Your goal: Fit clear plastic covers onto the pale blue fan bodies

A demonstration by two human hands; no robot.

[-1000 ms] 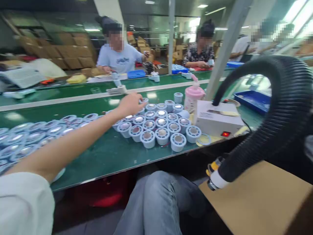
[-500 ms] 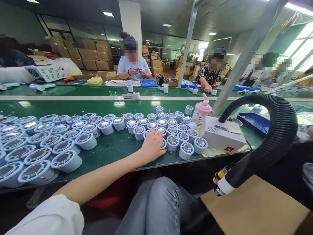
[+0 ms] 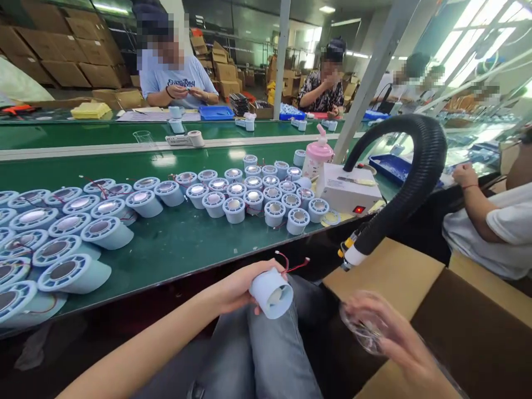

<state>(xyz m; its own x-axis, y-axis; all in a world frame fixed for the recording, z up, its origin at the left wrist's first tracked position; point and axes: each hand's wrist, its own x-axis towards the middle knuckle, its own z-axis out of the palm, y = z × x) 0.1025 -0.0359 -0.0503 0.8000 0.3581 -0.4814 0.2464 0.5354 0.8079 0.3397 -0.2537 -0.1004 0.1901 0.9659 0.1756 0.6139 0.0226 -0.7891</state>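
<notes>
Holding one pale blue housing [image 3: 271, 293] over the lap w/ my L hand [image 3: 245, 288], fingers closed round its side, open end tipped toward the cam; its red wires [image 3: 297, 267] stick out past the hand. My R hand [image 3: 394, 330] is off to the right, fingers curled on a clear plastic piece [image 3: 366, 337], too blurred to ID properly. The two aren't touching, so I'd call this unit mid-step, nothing joined yet.

Progress, my read: one pc in hand, lots more on the green counter [image 3: 199, 249], in a L cluster [image 3: 66, 224] & a R cluster [image 3: 272, 194], disc faces up, some w/ wires showing. Can't tell which are done & which are left; no clear pcs visible on them AFAICT.

Containers: cardboard box [image 3: 394, 274] by the R hand is open, flaps out, inside too dark to read. Blue tray [image 3: 386, 166] beyond the hose [image 3: 426, 149]: contents unclear from here. Across the line, a small blue tray [image 3: 292, 117] holds pale blue bits; can't make out what's in the other one [image 3: 216, 114], near a co-worker. Pink cup [image 3: 319, 154] has its lid on, contents hidden.
</notes>
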